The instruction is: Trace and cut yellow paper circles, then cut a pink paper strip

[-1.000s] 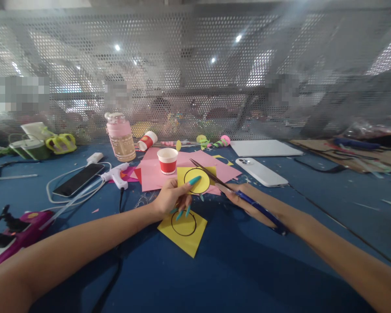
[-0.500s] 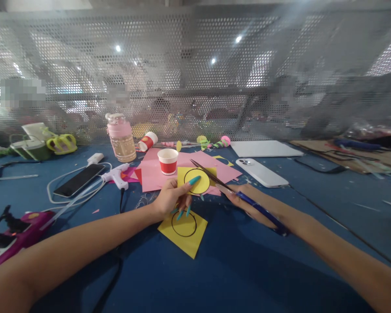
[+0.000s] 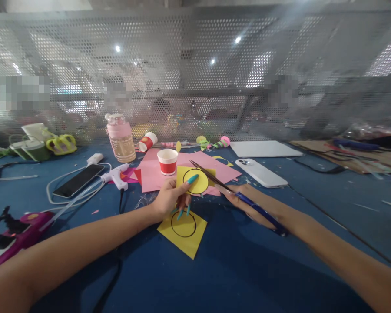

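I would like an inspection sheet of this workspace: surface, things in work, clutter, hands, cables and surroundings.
Surface: blue tabletop, with small paper scraps.
Work things: yellow paper piece with a black-drawn circle; blue-handled metal scissors; second yellow paper square, also circled, on the tabletop.
Clutter: red-and-white paper cup upright on pink paper sheets, white glue gun, black-screened phone.
Hands: left hand pinches the yellow paper piece; right hand holds the scissors, blades crossing the piece's right part.
Cables: white cable loops around the phone; black cord runs from the glue gun.
Surroundings: grey perforated screen behind.
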Available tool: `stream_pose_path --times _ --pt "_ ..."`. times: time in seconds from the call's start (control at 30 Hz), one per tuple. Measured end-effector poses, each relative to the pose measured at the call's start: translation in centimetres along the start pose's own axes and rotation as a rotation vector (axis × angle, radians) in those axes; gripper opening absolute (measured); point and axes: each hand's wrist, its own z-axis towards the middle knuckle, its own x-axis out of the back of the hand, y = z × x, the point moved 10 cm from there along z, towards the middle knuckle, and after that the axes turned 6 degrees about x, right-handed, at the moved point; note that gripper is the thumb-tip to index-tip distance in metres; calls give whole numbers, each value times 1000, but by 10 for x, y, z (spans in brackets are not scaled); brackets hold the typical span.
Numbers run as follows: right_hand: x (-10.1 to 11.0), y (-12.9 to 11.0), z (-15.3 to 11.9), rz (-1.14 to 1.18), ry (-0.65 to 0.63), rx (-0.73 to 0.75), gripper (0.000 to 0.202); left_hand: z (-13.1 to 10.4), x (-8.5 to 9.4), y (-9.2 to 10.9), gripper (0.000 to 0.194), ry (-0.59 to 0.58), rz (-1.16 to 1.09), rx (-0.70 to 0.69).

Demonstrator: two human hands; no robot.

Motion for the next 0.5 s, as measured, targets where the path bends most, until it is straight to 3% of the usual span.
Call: stream_pose_path --times 0.23,0.5 --pt "-4 2 -1 8 -69 -63 73 0 1 0 30 18 4 13" --pt "-5 2 -1 -8 -86 -63 69 -2 0 3 32 31 21 10"
